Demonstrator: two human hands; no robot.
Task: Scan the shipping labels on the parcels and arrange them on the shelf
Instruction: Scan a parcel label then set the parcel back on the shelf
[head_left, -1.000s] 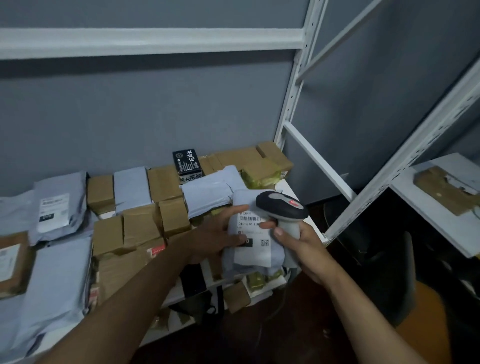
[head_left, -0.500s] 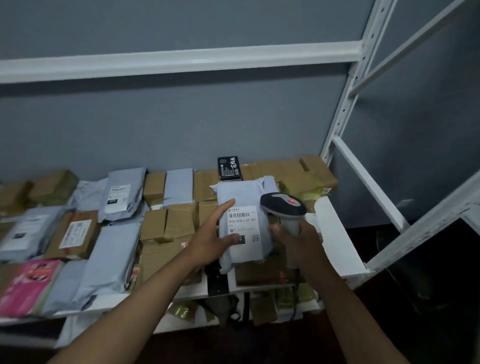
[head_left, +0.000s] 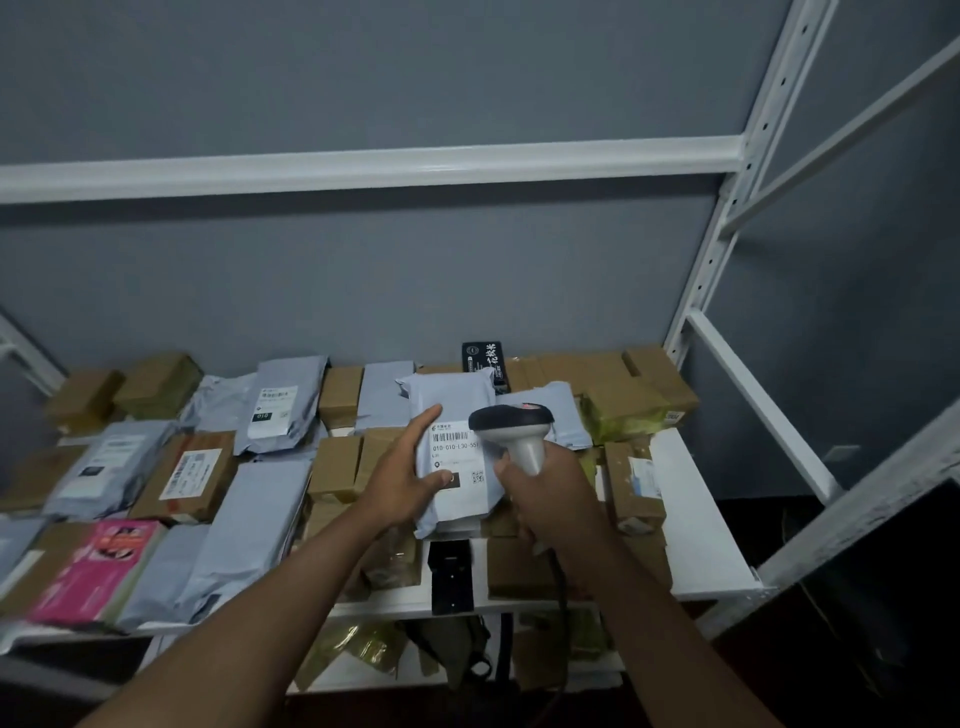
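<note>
Two grips: left hand (head_left: 402, 480) holds grey parcel (head_left: 457, 499), right hand (head_left: 545, 493) clasps scanner (head_left: 511, 423).

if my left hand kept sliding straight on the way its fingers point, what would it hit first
Probably the barcode scanner: the left hand lies on the grey mailer with fingers aimed up and right across the label, toward the scanner's head. Depth is unclear.

Both forearms are extended forward; the left hand (head_left: 402, 480) is spread flat, the right hand (head_left: 540, 493) curled tight.

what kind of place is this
Probably a parcel depot or stockroom: a white metal shelf packed with labelled parcels, and a right hand gripping a barcode scanner by a grey mailer.
</note>
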